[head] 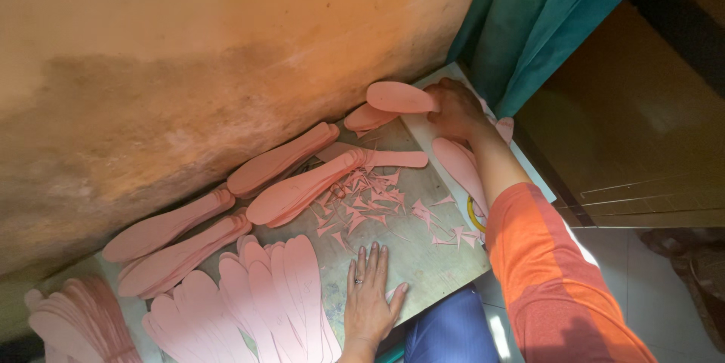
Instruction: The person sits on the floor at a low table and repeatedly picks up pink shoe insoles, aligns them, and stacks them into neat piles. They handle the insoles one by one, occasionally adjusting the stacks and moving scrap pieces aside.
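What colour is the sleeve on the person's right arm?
Orange; the sleeve shows best in the head view.

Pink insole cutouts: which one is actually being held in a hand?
The single pink cutout at the far end by the teal curtain, gripped by the right hand; the others lie stacked or fanned, untouched.

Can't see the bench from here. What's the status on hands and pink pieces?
Right hand gripping pink insole cutout by the wall. Left hand flat on the board. Pink scraps between them.
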Available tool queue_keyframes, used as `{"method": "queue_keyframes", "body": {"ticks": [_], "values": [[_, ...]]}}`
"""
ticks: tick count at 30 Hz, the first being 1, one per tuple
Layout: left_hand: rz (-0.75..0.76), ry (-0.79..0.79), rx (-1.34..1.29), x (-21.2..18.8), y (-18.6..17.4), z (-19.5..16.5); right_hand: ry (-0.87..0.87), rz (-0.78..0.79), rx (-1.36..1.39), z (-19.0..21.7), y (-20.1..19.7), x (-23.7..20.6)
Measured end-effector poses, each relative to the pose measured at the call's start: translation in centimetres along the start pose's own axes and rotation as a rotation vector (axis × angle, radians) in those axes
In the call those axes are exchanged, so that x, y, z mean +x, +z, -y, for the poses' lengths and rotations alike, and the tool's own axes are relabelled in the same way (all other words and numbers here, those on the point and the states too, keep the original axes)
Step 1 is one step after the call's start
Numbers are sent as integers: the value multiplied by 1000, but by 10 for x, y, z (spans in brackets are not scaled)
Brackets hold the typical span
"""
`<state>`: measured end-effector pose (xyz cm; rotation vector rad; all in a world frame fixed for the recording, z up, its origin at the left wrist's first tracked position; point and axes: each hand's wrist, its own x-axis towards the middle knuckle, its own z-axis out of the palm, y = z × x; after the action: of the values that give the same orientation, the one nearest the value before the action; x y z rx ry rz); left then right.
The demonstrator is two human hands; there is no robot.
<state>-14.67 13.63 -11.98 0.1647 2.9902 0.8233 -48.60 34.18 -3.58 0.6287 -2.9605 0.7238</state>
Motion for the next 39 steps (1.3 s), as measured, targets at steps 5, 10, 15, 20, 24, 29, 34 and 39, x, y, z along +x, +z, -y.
{"method": "queue_keyframes", "body": {"ticks": [5,10,15,20,24,29,34,39], "values": [[7,-11,5,2,-1,-1,-16,69,-103,-3,-9,3],[-3,-23,-34,2,-5,0,95,167,7,32,-13,-2],[12,-25,-33,3,-7,-1,183,186,140,60,-23,-24],[12,-28,-24,1,-9,-4,205,226,132,56,-35,-36],[8,-37,-18,2,-10,-6,78,223,8,46,-36,-31],[-7,-32,-5,2,-8,-6,-74,209,-150,39,-21,-17],[6,-40,6,2,-6,-4,-139,373,-393,34,3,0],[33,-47,10,4,-9,-5,-150,321,-437,25,17,9]]}}
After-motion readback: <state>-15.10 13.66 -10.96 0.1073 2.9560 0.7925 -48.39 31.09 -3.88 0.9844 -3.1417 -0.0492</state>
